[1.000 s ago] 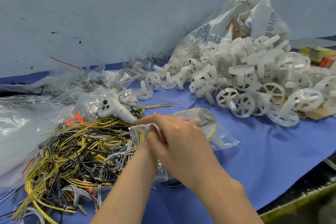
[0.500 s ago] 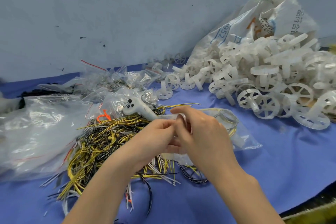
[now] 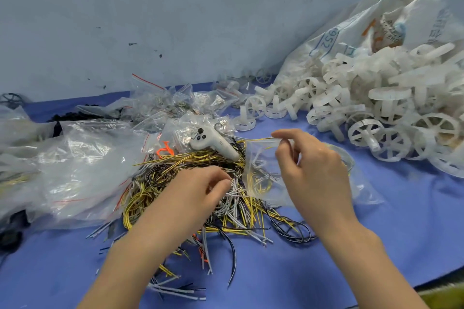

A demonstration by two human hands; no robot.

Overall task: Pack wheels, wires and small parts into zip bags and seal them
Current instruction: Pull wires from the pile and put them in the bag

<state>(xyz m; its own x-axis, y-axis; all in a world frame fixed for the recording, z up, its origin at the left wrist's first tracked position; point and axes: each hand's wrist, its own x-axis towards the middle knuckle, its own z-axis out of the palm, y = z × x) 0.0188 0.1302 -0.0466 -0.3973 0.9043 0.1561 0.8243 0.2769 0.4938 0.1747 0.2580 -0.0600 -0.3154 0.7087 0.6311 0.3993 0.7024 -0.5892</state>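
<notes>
Zip bag (image 3: 266, 173), holding wires, lies on the blue cloth (image 3: 376, 221) beside the wire pile (image 3: 190, 183); right hand (image 3: 311, 170) pinches its top edge, left hand (image 3: 200, 190) pinches wires from the pile.

The matt blue cloth table cover (image 3: 376, 246) lay smooth. Glossy, crinkled clear plastic zip bags (image 3: 82, 170) caught the light. The translucent white plastic spoked wheels (image 3: 364, 130) looked dull and waxy beside a woven white plastic sack (image 3: 351, 32). Yellow, black and white plastic-sheathed wires (image 3: 241, 211) shone faintly. The painted grey wall (image 3: 175, 20) was matt and scuffed.
</notes>
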